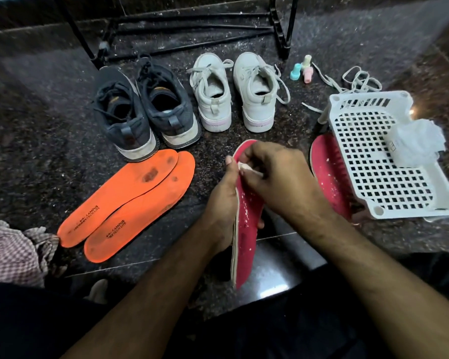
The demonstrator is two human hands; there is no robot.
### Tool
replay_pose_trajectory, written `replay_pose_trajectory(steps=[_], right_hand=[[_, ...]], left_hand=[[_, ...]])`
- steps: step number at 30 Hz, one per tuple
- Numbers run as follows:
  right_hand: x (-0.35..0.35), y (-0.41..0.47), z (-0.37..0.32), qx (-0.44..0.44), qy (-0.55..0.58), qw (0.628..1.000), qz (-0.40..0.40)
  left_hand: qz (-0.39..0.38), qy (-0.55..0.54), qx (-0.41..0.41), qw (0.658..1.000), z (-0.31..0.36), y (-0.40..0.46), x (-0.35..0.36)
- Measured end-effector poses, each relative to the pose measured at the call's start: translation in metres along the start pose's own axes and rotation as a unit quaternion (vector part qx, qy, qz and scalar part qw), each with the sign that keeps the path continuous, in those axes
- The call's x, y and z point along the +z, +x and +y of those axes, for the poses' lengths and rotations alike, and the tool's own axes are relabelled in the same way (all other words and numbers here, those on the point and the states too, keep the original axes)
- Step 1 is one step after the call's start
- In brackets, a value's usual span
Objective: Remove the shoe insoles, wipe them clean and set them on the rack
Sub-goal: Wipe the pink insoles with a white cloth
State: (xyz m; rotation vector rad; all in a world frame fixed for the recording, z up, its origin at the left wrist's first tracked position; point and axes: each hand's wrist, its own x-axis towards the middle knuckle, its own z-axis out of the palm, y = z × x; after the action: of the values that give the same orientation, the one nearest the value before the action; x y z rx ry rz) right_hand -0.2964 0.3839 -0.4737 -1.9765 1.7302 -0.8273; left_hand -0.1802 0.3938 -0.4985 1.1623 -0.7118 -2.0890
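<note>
while my left hand (224,203) grips the pink insole (246,216) on edge, long axis running away from me, my right hand (275,177) pinches a white wipe (248,170) near its toe

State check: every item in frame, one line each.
Pink insole: held on edge by left hand.
Right hand: pinching white wipe against it.
Second pink insole: on floor, partly under white rack.
Orange insoles: flat, overlapping, stained.
Shoes: upright, insoles out.
</note>
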Motion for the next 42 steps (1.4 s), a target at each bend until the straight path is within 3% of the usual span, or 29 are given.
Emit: replay_pose_trajectory(steps=[6,10,12,15,17,20,23,28,33,38,42], right_hand=[[-0.017,0.015,0.026,0.058,-0.033,0.996,0.062],[-0.006,0.001,-0.001,-0.023,-0.006,1.0,-0.014],[-0.006,0.003,0.003,-0.021,-0.011,0.999,-0.024],[-0.017,0.013,0.021,0.036,-0.025,0.999,0.029],[-0.018,0.011,0.016,0.025,-0.042,0.998,0.04],[-0.009,-0.001,-0.004,-0.041,-0.052,0.996,-0.053],[-0.013,-0.004,0.001,-0.006,-0.095,0.989,-0.114],[-0.026,0.003,0.015,0.06,-0.12,0.991,0.007],[-0.008,-0.007,-0.002,0.035,-0.104,0.992,-0.07],[-0.026,0.003,0.011,0.089,-0.138,0.986,-0.008],[-0.015,-0.009,-0.005,0.087,-0.112,0.983,-0.116]], left_hand=[[-0.024,0.029,-0.025,0.999,0.004,-0.005,-0.002],[-0.013,-0.012,-0.002,1.0,0.004,-0.002,-0.001],[-0.017,-0.014,-0.007,1.0,0.004,-0.003,0.0],[-0.022,0.011,-0.024,0.999,0.004,-0.005,0.0],[-0.016,0.012,-0.02,1.0,0.003,-0.004,-0.001],[0.0,-0.02,-0.013,1.0,0.005,-0.002,-0.002],[0.001,-0.015,-0.01,1.0,0.004,-0.002,-0.002],[-0.018,0.017,-0.021,0.999,0.003,-0.005,-0.001],[-0.008,-0.005,-0.017,1.0,0.002,-0.003,-0.003],[-0.034,0.006,-0.028,0.999,0.006,-0.007,-0.002],[-0.001,0.006,-0.008,1.0,0.004,-0.002,-0.005]])
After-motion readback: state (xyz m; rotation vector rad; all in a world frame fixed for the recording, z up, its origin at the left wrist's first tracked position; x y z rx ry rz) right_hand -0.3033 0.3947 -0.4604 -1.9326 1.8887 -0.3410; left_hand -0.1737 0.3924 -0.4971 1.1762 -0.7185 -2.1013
